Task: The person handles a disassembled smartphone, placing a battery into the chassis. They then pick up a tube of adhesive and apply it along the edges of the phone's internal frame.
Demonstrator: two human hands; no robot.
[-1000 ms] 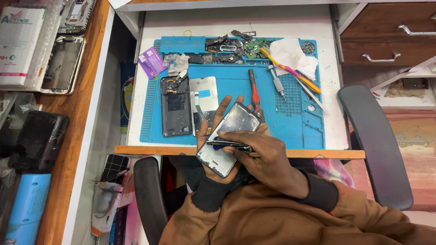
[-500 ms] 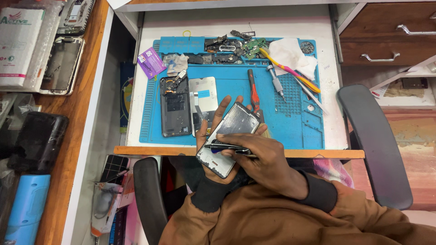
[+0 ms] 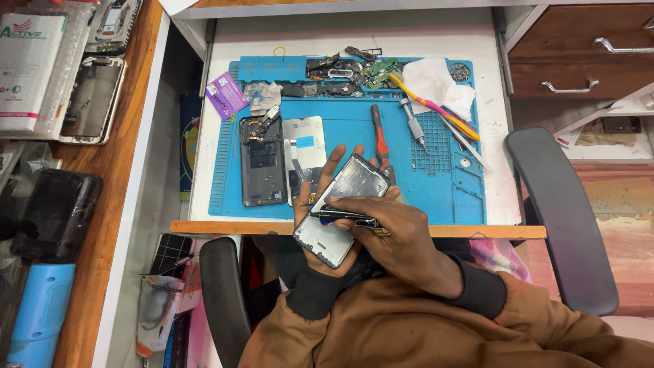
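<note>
The phone frame (image 3: pixel 344 208), a silver-grey shell with its inner side up, lies tilted in the left hand (image 3: pixel 320 225), just over the near wooden edge of the surface (image 3: pixel 477 41). The left fingers (image 3: pixel 340 160) are curled up behind its far end, grasping it from below. The right hand (image 3: pixel 398 235) lies across the frame's middle, and its fingers are clenched on a dark slim tool (image 3: pixel 347 217) that rests flat across the frame, tip pointing to the person's left.

Just beyond the hands a blue work mat (image 3: pixel 436 197) covers most of the white surface. On it, to the left of the frame, lies a black phone back (image 3: pixel 261 160) with its inner parts showing, and beside that a silver plate (image 3: pixel 304 146) with a small blue label. A red-handled screwdriver (image 3: pixel 379 136) lies just past the frame, a grey-handled driver (image 3: pixel 412 123) near it, and a yellow-and-pink toothbrush (image 3: pixel 436 108) farther right.

The mat's far edge has shallow tray slots (image 3: pixel 272 68); those towards the middle hold dark phone parts (image 3: pixel 327 68) and a small green circuit board (image 3: pixel 381 69). A white cloth (image 3: pixel 436 85) lies over the right end, a purple card (image 3: pixel 226 95) at the left corner.

On the wooden shelf (image 3: pixel 136 123) to the left lies another phone shell (image 3: pixel 92 99). Brown drawers (image 3: pixel 579 48) stand to the right.
</note>
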